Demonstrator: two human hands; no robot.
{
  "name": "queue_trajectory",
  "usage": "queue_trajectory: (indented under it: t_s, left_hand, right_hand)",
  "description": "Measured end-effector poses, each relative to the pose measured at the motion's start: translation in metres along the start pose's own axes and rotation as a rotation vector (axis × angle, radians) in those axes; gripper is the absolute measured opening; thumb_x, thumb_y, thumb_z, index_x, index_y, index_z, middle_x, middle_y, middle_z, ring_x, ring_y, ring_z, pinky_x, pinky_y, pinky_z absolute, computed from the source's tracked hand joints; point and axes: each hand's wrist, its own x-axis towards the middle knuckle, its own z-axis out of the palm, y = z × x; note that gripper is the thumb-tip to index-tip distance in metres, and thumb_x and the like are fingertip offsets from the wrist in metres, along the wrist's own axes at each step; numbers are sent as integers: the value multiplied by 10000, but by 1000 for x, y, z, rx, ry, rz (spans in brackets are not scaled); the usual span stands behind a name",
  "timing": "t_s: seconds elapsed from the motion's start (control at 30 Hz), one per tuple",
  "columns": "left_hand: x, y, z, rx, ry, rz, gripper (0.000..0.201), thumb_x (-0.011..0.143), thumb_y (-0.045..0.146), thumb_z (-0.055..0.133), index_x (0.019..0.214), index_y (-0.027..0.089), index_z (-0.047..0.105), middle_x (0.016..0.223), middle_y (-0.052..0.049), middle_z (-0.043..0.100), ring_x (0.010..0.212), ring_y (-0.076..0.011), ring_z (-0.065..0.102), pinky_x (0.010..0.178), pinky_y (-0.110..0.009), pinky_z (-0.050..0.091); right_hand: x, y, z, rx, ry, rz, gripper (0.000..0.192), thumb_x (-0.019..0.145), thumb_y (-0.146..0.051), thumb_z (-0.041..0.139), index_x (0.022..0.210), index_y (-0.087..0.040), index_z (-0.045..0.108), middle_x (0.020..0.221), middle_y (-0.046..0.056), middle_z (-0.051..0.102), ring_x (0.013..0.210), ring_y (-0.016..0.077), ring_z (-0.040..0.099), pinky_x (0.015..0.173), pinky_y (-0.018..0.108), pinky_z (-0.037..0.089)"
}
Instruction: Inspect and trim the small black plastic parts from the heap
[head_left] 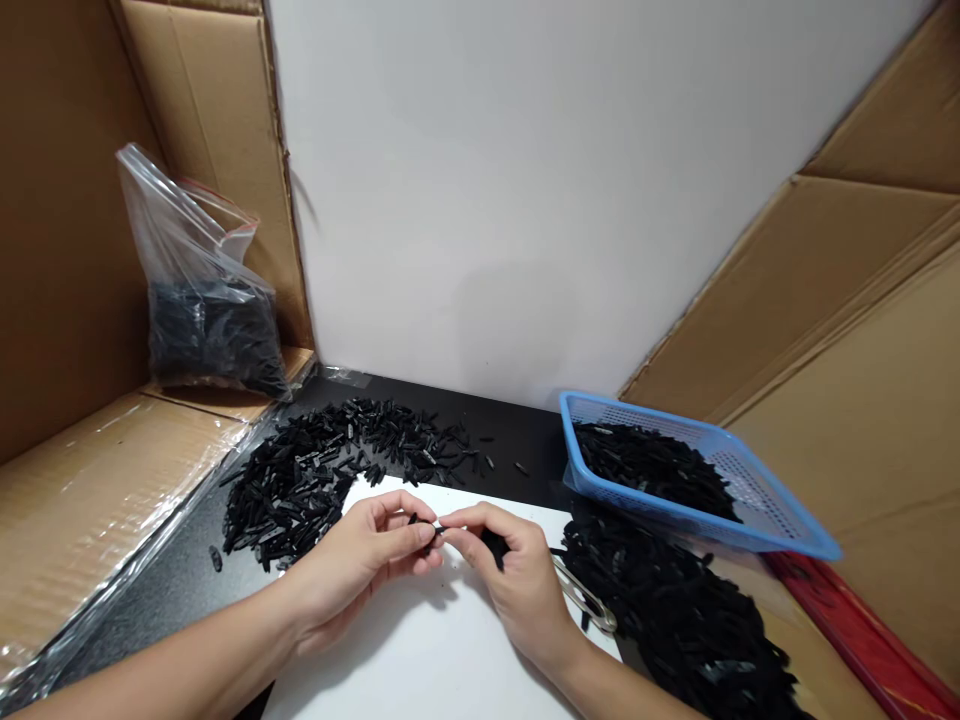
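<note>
Now | left hand (360, 560) and right hand (517, 575) together pinching small black part (429, 526) | over white sheet (420, 650)

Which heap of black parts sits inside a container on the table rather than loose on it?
The heap in the blue basket, back right. The left pile and the front-right pile lie loose.

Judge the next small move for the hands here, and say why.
Probably press the two small black parts fully together. The left hand and right hand each pinch one at the fingertips, meeting end to end over the white sheet; whether they are already seated is too small to tell.
</note>
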Motion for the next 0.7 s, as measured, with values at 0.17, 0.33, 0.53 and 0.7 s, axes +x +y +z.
queue_trajectory:
  t_s: [0.17, 0.33, 0.53, 0.7]
  left_hand:
    - [1, 2, 2, -13, 62, -34, 161, 729, 223, 728, 846, 141, 654, 702, -2, 652, 674, -101, 541, 674, -214, 418]
    - [1, 2, 5, 68, 53, -44, 196, 710, 264, 755, 830, 132, 672, 746, -13, 667, 623, -88, 508, 597, -208, 377]
    - [2, 1, 4, 100, 63, -2, 193, 759, 305, 720, 853, 144, 670, 716, 6, 647, 614, -85, 512, 582, -200, 375]
    - [2, 1, 3, 121, 72, 5, 229, 775, 349, 711, 854, 152, 624, 675, 19, 652, 577, -80, 511, 577, -201, 372]
  right_hand:
    - [2, 4, 1, 180, 39, 183, 232, 739, -403, 731, 699, -174, 727, 546, -10, 587, 476, 117, 430, 444, 236, 336]
    - [2, 8, 3, 275, 36, 275, 292, 704, -463, 767, 695, -175, 717, 516, -28, 508, 444, 91, 330, 382, 219, 208]
    - [1, 9, 2, 294, 29, 286, 294, 673, -457, 797, 710, -173, 728, 520, -28, 492, 461, 92, 325, 380, 214, 190]
    - [1, 9, 3, 316, 8, 309, 293, 678, -447, 798, 725, -168, 717, 503, -45, 466, 434, 73, 294, 361, 200, 162]
